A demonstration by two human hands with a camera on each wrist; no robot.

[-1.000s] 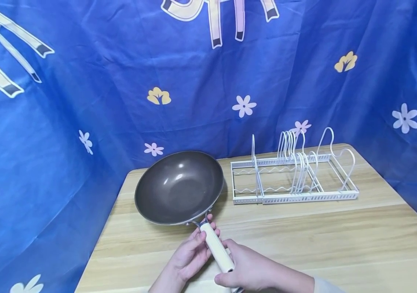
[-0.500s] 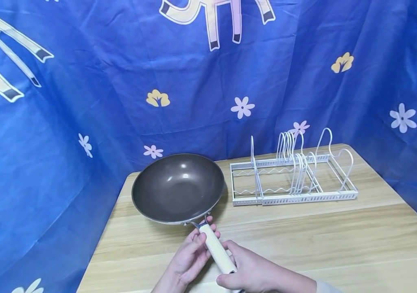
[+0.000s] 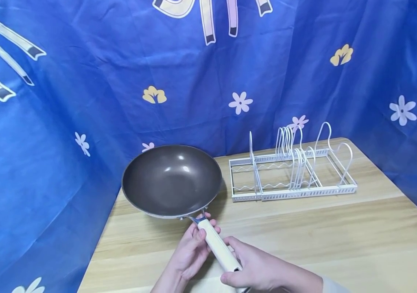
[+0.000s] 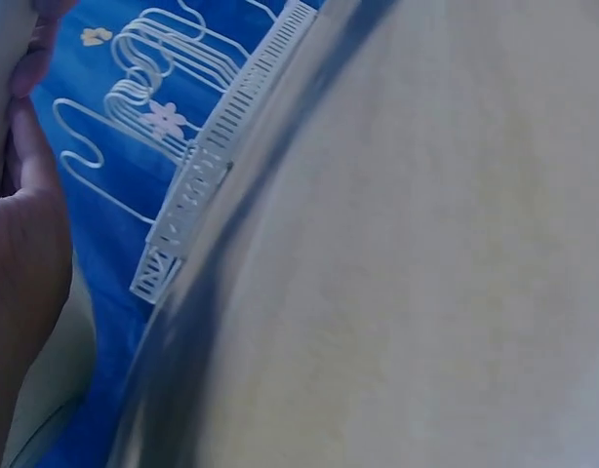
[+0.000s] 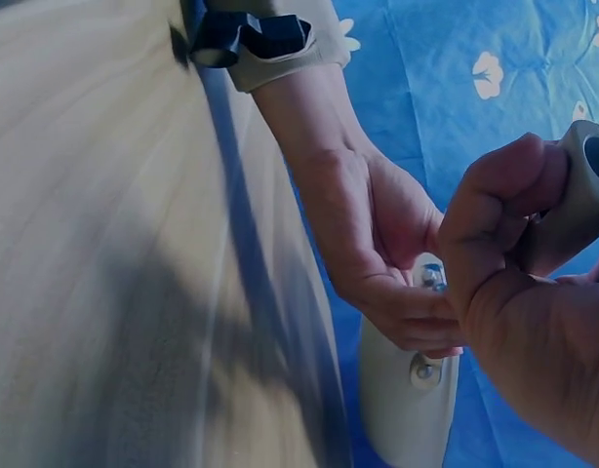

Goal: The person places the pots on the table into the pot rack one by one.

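Observation:
Both hands hold a dark-coated wok (image 3: 171,181) by its cream handle (image 3: 218,246), in the left half of the head view. The wok's inside faces up, and its near rim shows above the tabletop with a shadow to the right. My left hand (image 3: 193,252) grips the handle close to the pan, its thumb on top and fingertips showing on the far side. My right hand (image 3: 250,266) holds the handle's end. In the right wrist view, curled fingers of the right hand (image 5: 504,263) wrap the handle end, and the wok's pale outside (image 5: 407,400) shows beyond.
A white wire pot rack (image 3: 292,195) with upright loops stands at the back right of the wooden table (image 3: 322,232), to the right of the wok. Blue patterned cloth (image 3: 193,81) hangs behind and at both sides.
The wok looks larger in view and has shifted slightly left relative to the rack. Both hands keep their hold on the handle. The head view has shifted a little.

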